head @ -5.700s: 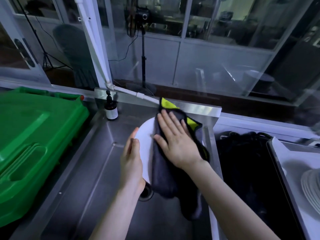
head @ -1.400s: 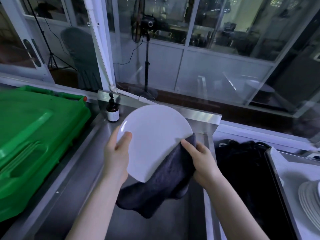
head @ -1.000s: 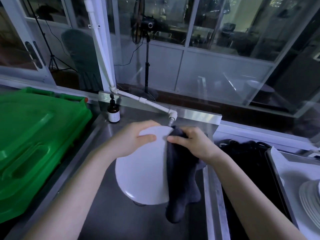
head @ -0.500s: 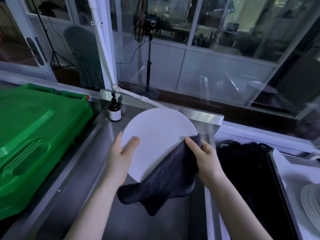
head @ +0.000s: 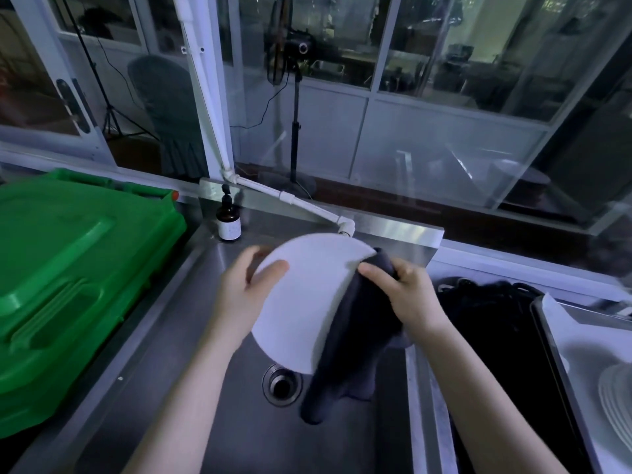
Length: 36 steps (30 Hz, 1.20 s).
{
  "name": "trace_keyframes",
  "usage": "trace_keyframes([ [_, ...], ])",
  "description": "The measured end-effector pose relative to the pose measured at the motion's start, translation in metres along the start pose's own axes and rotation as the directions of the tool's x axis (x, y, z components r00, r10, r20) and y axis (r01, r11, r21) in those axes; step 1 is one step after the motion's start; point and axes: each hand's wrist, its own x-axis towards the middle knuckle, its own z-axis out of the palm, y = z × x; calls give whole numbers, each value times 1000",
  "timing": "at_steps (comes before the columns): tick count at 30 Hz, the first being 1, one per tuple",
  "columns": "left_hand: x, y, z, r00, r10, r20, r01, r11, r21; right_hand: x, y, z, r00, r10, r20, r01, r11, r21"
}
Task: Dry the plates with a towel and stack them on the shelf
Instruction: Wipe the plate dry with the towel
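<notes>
Plate [head: 301, 302]: tilted above the sink [head: 239, 422].
Your left hand [head: 242, 289]: grips its rim at 10 o'clock.
Your right hand [head: 407, 295]: pinches the towel [head: 349, 336] onto its rim at 2 o'clock.

A dishwashing kitchen: a stainless steel sink [head: 178, 336] at 6 o'clock, a pump bottle [head: 229, 222] at 11, stacked plates [head: 617, 401] at 4, a green bin [head: 68, 268] at 9, and glass partitions [head: 444, 97] at 12.

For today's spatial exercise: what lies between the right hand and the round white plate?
A dark grey cloth towel, gripped by the right hand over the plate rim; head view.
</notes>
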Motion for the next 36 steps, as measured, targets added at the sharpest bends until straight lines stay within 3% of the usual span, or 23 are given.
trace_keyframes([
  [1, -11, -6, 6, 992, -78, -97, 68, 993, -99, -7, 5, 3, 992, 102, -68, -89, 981, 175],
  [3, -26, -15, 18, 956, -212, -201, 163, 958, -235, -20, 15, 14, 947, 313, -70, -249, 857, 451],
  [6, -25, -15, 21, 966, -155, -205, 124, 980, -156, -36, 27, 23, 897, 442, -16, -360, 751, 553],
  [11, -1, 2, -6, 999, -21, 26, 21, 1000, 10, -22, 13, 7, 968, 250, 3, -239, 925, 296],
  [13, 11, 12, -8, 986, 18, 167, -50, 981, 189, -4, -4, -1, 995, 75, 60, -76, 997, 23],
  [15, 20, 19, -2, 940, 76, 332, -196, 918, 345, 9, -19, 1, 969, -41, 242, 100, 967, -236],
  [18, 23, 24, 4, 882, 137, 450, -332, 859, 390, 5, -25, 12, 931, -106, 350, 209, 940, -269],
  [19, 22, 21, 3, 902, 142, 407, -305, 878, 370, 2, -22, 12, 941, -118, 317, 208, 941, -268],
  [21, 15, 8, -2, 962, 200, 188, -245, 932, 266, -2, -14, 8, 976, -111, 189, 160, 951, -266],
  [24, -11, -19, 6, 982, 72, -176, -65, 997, 49, -15, 2, 7, 989, 100, -106, -97, 995, 36],
  [26, -26, -29, 16, 974, -83, -211, 62, 993, -105, -26, 11, 15, 945, 303, -127, -247, 911, 330],
  [28, -26, -30, 20, 969, -144, -201, 125, 987, -104, -34, 20, 20, 902, 428, -54, -353, 805, 478],
  [30, -20, -25, 14, 979, -131, -157, 127, 991, -34, -39, 24, 18, 900, 435, 4, -388, 800, 458],
  [32, -11, -15, 2, 996, -48, -71, 51, 998, 40, -35, 23, 12, 924, 383, 13, -362, 860, 360],
  [34, 1, -2, -8, 994, 35, 104, -54, 980, 190, -24, 13, 5, 965, 262, 19, -260, 944, 203],
  [36, 10, 11, -8, 940, 52, 338, -185, 908, 376, -12, -4, 3, 986, 71, 150, -64, 997, -50],
])
